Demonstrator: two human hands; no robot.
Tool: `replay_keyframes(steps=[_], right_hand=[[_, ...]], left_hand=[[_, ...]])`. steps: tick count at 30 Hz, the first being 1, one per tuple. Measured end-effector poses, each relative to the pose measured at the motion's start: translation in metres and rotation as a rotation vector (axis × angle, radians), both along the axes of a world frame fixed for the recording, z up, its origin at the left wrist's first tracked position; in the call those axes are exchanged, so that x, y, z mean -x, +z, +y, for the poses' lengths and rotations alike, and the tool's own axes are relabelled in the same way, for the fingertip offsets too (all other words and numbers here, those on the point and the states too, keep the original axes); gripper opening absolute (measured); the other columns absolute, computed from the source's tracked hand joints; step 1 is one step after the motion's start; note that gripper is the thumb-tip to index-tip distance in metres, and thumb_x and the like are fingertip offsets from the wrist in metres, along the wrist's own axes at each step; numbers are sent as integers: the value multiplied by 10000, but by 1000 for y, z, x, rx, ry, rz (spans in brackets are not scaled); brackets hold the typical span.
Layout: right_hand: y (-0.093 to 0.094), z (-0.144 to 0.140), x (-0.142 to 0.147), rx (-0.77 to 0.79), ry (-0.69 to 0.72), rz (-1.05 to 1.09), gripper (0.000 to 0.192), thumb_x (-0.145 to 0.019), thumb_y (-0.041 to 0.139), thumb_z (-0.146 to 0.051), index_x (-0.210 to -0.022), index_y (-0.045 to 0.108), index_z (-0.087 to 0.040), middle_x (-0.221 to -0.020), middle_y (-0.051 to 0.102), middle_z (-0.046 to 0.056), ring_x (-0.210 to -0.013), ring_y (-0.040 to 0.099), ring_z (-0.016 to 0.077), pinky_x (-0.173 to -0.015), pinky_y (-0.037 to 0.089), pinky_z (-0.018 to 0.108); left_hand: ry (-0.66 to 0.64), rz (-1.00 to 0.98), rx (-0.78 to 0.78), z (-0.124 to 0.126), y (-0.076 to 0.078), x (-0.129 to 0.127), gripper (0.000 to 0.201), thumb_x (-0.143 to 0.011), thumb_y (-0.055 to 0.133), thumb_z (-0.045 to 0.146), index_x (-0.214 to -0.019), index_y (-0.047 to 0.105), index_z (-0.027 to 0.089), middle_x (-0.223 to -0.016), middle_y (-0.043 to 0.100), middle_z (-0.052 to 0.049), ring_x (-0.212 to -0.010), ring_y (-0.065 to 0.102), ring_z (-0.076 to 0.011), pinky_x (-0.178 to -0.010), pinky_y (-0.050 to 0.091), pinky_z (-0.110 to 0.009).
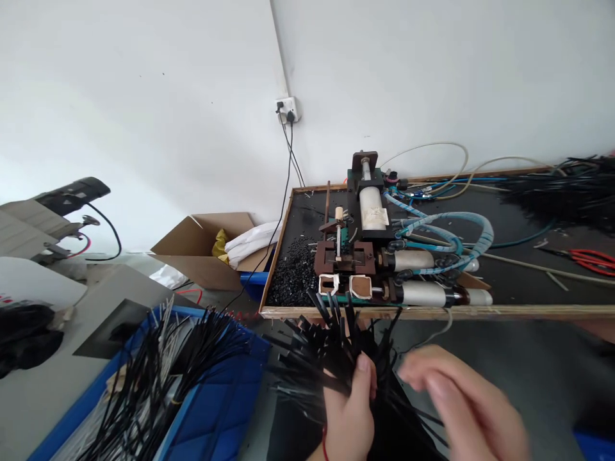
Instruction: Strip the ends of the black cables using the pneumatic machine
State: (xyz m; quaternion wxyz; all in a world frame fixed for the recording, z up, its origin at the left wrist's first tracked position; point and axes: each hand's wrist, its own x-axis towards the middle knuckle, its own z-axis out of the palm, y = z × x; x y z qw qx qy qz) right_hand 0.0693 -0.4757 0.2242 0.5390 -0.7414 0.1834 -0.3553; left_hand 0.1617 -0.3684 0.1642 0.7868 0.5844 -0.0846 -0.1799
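Note:
My left hand [353,403] is closed around a thick bundle of black cables [307,349], thumb across the top. Their cut ends fan out toward the bench edge and to the left, and a few strands trail down to the right. To the right of the bundle, apart from it, is my right hand [466,397], blurred, with bent fingers drawn in against the thumb. Whatever may be between those fingers is hidden. Just beyond the bundle stands a pneumatic machine [343,256] with metal cylinders and brown jaw blocks.
Black cut bits [293,275] lie heaped on the bench left of the machine. A blue crate [211,410] at lower left holds more cables. Red-handled pliers [590,258] and a dark cable pile [567,192] lie on the right. Behind the crate is a cardboard box [196,269].

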Motion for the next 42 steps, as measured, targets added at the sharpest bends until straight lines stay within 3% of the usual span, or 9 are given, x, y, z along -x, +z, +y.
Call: replay_keyframes(steps=[3,7,11,15,20,22,27,36,42], right_hand=[[-7,23,-46,-41,-32,-44,148,-1060,597,-324,-1079,736,-276,-980,744,70,-841,717,238,-660,564,286],[-10,30,-85,-46,155,-81,181,-1064,586,-272,-958,730,-243,-985,715,63,-912,690,226,-784,551,291],[-16,37,-100,-189,207,-154,206,-1069,606,-281,-933,752,-231,-916,701,51,-832,674,204,-728,520,289],[-30,51,-114,-529,136,-288,259,-1083,612,-382,-913,732,-228,-891,711,46,-717,619,167,-607,476,259],[-39,58,-129,-1011,226,-303,321,-1071,620,-520,-941,667,-230,-555,596,-40,-443,311,89,-425,199,206],[-40,56,-132,-1147,295,-252,353,-1049,643,-552,-943,675,-216,-470,519,-61,-433,282,90,-424,161,206],[-43,46,-132,-1287,414,-268,427,-1027,662,-516,-791,711,-163,-498,486,-47,-446,280,78,-426,195,205],[-52,29,-134,-1464,638,-286,345,-971,740,-437,-753,689,-174,-529,392,-62,-509,231,109,-462,181,220],[-60,25,-138,-1569,751,-338,339,-982,707,-407,-722,649,-198,-502,370,-68,-500,250,128,-538,230,270]], left_hand=[[40,6,-20,4,1,-5,340,-925,781,537,-898,739,200,-751,695,-27,-700,658,-197,-715,577,-316],[226,71,-39,11,3,-13,396,-819,888,482,-1075,789,196,-1025,802,-93,-1092,747,-342,-1043,561,-485],[297,132,5,18,6,-25,415,-780,921,457,-1081,797,199,-1006,796,-88,-1038,757,-331,-956,607,-453],[261,150,129,23,13,-42,280,-844,880,457,-892,771,204,-864,726,-27,-758,678,-185,-688,589,-263],[233,158,280,23,22,-59,255,-930,803,439,-833,740,212,-819,659,-8,-816,654,-180,-783,610,-271],[243,128,298,21,24,-62,264,-927,812,418,-787,724,212,-762,621,8,-734,614,-156,-718,601,-243],[236,171,302,14,28,-62,303,-938,801,399,-735,685,207,-671,578,23,-605,555,-128,-606,555,-215],[273,196,269,14,27,-59,204,-894,830,420,-868,729,245,-643,611,32,-610,600,-151,-642,584,-272],[113,51,357,27,10,-66,143,-998,698,394,-1108,740,312,-664,677,4,-636,655,-205,-649,597,-339]])
